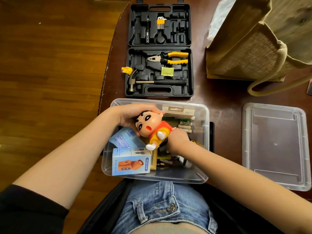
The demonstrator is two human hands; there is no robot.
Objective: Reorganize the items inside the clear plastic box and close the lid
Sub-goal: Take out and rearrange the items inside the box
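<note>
The clear plastic box (201,115) stands at the table's near edge, right in front of me. Over its middle I hold a cartoon boy figure (152,128) with a red shirt and yellow shorts, tilted head-left. My left hand (133,115) cups its head. My right hand (177,141) grips its body from the right, fingers hidden behind it. Inside the box lie a blue "MINI FAN" carton (130,163), a blue leaflet (123,139), batteries (185,126), a white hang-tab package (179,111) and several small dark items. The clear lid (273,146) lies flat on the table to the right.
An open black tool case (159,49) with a hammer (148,81), yellow-handled pliers (170,58) and hex keys (160,22) sits just beyond the box. A burlap bag (253,48) stands at the back right. The wooden floor lies to the left of the table edge.
</note>
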